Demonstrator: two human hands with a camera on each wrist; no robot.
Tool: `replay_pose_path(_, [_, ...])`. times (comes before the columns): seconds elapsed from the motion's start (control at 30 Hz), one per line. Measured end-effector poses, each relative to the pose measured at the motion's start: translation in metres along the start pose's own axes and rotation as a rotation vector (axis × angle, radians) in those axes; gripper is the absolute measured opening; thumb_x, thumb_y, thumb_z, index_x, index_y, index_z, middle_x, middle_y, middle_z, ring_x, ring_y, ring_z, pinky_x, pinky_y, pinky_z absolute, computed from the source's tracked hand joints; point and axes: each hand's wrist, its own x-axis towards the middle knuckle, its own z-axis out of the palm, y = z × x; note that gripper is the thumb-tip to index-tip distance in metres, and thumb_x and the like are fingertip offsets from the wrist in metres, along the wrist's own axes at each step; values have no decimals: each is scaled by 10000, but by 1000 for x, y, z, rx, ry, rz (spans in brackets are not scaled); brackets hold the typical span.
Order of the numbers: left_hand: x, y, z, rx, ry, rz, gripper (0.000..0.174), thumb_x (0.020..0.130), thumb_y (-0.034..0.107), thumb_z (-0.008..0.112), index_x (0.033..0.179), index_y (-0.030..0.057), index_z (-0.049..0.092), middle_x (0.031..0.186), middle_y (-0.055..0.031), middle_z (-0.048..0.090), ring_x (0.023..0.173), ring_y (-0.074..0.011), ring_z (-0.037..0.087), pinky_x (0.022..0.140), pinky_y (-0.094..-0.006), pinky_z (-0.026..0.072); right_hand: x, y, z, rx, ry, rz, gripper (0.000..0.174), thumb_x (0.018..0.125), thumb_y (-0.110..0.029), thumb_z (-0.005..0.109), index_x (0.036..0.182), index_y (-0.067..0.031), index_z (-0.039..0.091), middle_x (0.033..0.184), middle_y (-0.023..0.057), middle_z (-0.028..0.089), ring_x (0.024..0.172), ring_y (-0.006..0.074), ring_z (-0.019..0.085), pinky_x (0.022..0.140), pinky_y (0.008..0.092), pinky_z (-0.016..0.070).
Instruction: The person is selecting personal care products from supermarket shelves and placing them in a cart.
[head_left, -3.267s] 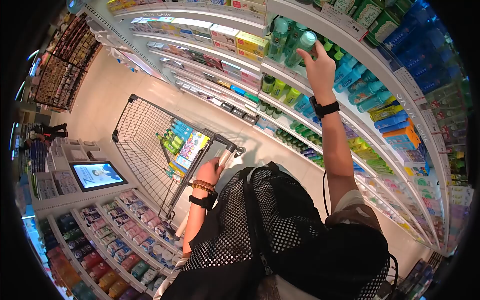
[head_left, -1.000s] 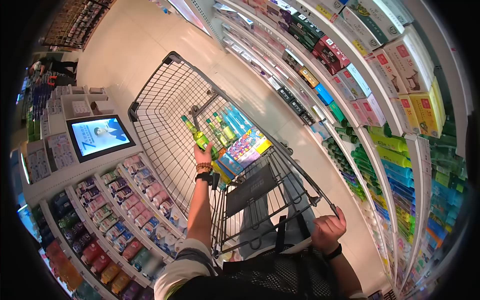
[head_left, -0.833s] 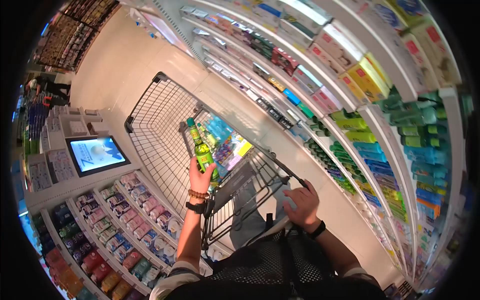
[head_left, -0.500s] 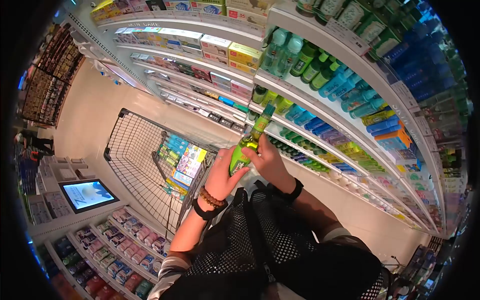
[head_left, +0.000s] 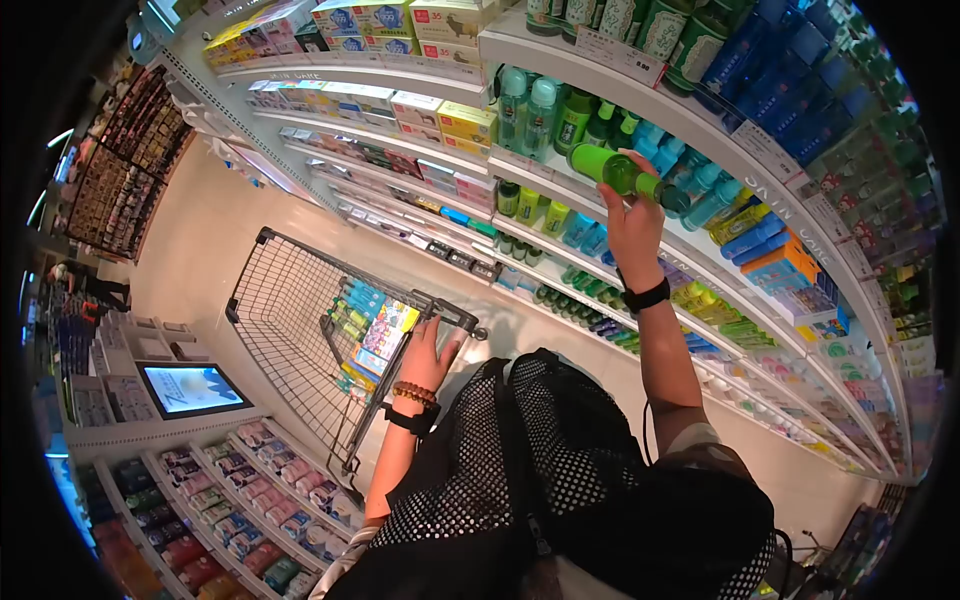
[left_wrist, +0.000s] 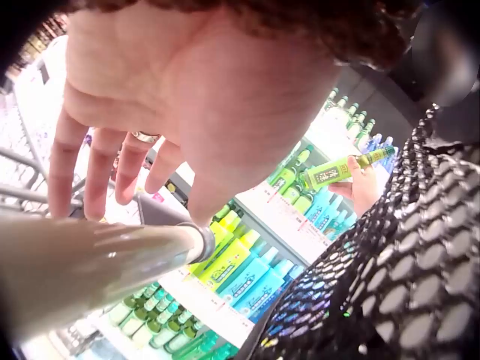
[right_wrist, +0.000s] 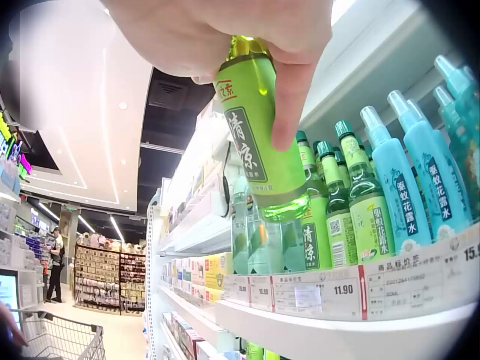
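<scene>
My right hand (head_left: 636, 228) grips a green bottle (head_left: 606, 168) near its neck, the bottle lying sideways in front of the shelf of green and blue bottles. In the right wrist view the bottle (right_wrist: 259, 142) has a light green label, and its base is close to similar bottles (right_wrist: 364, 210) on the shelf. My left hand (head_left: 424, 362) is by the cart's handle; in the left wrist view the hand (left_wrist: 172, 105) has its fingers spread straight over the pale handle bar (left_wrist: 97, 259). A ring is on one finger.
The cart (head_left: 290, 290) holds several bottles and a colourful package (head_left: 385, 332). A lit screen (head_left: 192, 388) stands on the left shelving, above rows of packs. In the right wrist view a person (right_wrist: 55, 264) stands in the distance.
The green bottle, held in both hands half a second ago, is now in my right hand alone, up at the shelf. My left hand has moved back to the cart's handle.
</scene>
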Motion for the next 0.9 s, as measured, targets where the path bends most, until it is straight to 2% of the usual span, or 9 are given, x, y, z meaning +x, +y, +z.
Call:
replay_pose_path(0.03, [-3, 1, 2, -25, -40, -75, 603, 916, 254, 699, 1422, 9, 482, 1334, -266, 554, 1160, -449, 580, 942, -480, 509, 4, 0, 4, 34, -56, 108, 549, 902, -208, 758, 1363, -96, 481, 1072, 145, 701, 951, 369, 690, 782, 416, 556])
replay_pose_path(0.07, [-4, 1, 3, -31, -43, -81, 603, 916, 254, 699, 1422, 9, 482, 1334, -266, 554, 1160, -449, 580, 942, -480, 509, 7, 3, 11, 23, -33, 74, 534, 901, -224, 758, 1351, -126, 488, 992, 160, 697, 882, 367, 693, 720, 446, 551])
replay_pose_path(0.17, [-3, -1, 2, -25, -43, -67, 579, 929, 235, 679, 1432, 39, 471, 1338, -253, 553, 1123, -453, 596, 902, -486, 525, 16, 5, 26, -87, -89, 126, 532, 905, -255, 751, 1341, -108, 484, 927, 155, 689, 793, 369, 682, 653, 461, 542])
replay_pose_path(0.2, [-3, 0, 2, -53, -50, -84, 576, 927, 220, 677, 1436, 55, 466, 1341, -245, 548, 1127, -451, 592, 892, -488, 528, 19, 10, 31, -152, -128, 106, 534, 907, -281, 742, 1327, -78, 484, 964, 153, 677, 744, 372, 670, 602, 466, 532])
replay_pose_path(0.4, [-8, 4, 0, -36, -28, -54, 532, 930, 202, 670, 1423, 91, 501, 1324, -220, 555, 1122, -438, 597, 883, -486, 531, 34, 15, 44, -321, -159, -58, 554, 902, -355, 731, 1294, -40, 498, 1091, 145, 660, 723, 355, 683, 553, 409, 550])
replay_pose_path(0.47, [-7, 7, -2, -39, -36, -49, 516, 930, 196, 669, 1413, 97, 517, 1319, -214, 559, 1119, -432, 601, 881, -484, 532, 40, 20, 48, -365, -178, -87, 555, 901, -370, 727, 1291, -42, 504, 1084, 142, 663, 720, 349, 686, 546, 401, 551])
replay_pose_path(0.53, [-5, 10, -1, -30, -10, -58, 464, 943, 187, 663, 1374, 56, 550, 1280, -207, 580, 1000, -391, 647, 854, -446, 533, 43, 20, 50, -409, -198, -117, 557, 901, -385, 724, 1287, -45, 510, 1078, 140, 666, 717, 343, 690, 539, 393, 553])
replay_pose_path(0.63, [-6, 9, 3, -54, -29, -68, 467, 936, 164, 657, 1377, 56, 547, 1262, -200, 583, 1030, -396, 633, 860, -445, 529, 48, 17, 50, -423, -257, -101, 562, 914, -404, 703, 1289, -31, 512, 1059, 155, 680, 741, 338, 700, 546, 391, 557])
replay_pose_path(0.9, [-3, 15, 2, -96, -41, -47, 455, 926, 102, 626, 1369, 47, 545, 1233, -197, 580, 1063, -403, 613, 891, -443, 516, 65, 24, 52, -261, -261, 82, 640, 963, -431, 644, 1283, 95, 466, 862, 307, 663, 790, 489, 654, 631, 522, 530])
